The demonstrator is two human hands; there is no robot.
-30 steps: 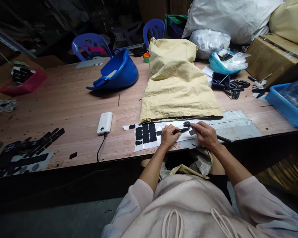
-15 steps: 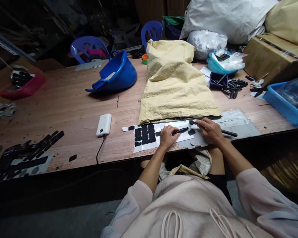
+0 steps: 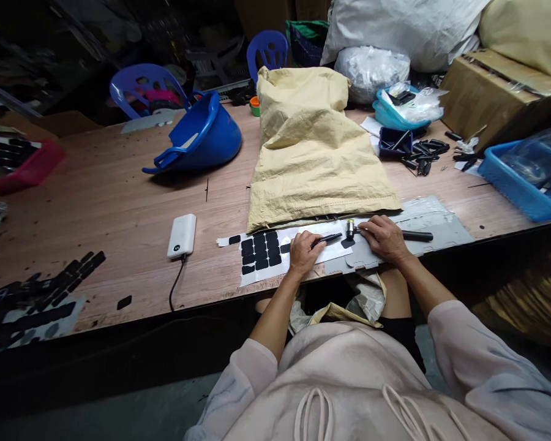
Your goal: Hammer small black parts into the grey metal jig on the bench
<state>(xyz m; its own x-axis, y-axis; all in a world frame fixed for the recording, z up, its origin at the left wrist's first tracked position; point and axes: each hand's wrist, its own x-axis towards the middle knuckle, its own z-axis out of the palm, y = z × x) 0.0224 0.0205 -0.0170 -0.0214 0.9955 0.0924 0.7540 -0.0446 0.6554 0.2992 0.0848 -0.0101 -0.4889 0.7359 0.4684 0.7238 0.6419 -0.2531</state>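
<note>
My left hand (image 3: pixel 304 252) grips a slim black pen-like piece (image 3: pixel 329 238) that points right over the sheet. My right hand (image 3: pixel 384 237) is closed around the handle of a small hammer (image 3: pixel 417 236); its shiny head with a yellow-green face stands just right of the black piece's tip. Whether the two touch I cannot tell. Beneath them lies a white backing sheet (image 3: pixel 252 277) with rows of black rounded stickers (image 3: pixel 261 250). One loose black patch (image 3: pixel 348 243) sits below the hammer head. A grey board (image 3: pixel 450 231) extends under my right hand.
Right behind my hands lies a big beige sack (image 3: pixel 321 153). A white power bank (image 3: pixel 182 236) with a cable and a blue basin (image 3: pixel 215 138) are to the left. On the right are black parts (image 3: pixel 425 153), a blue tray (image 3: pixel 523 187) and a cardboard box (image 3: pixel 491 101).
The hammer has turned in my right hand, so its metal head and yellow-green face now show. My left hand keeps hold of the black piece. The whole view has shifted slightly.
</note>
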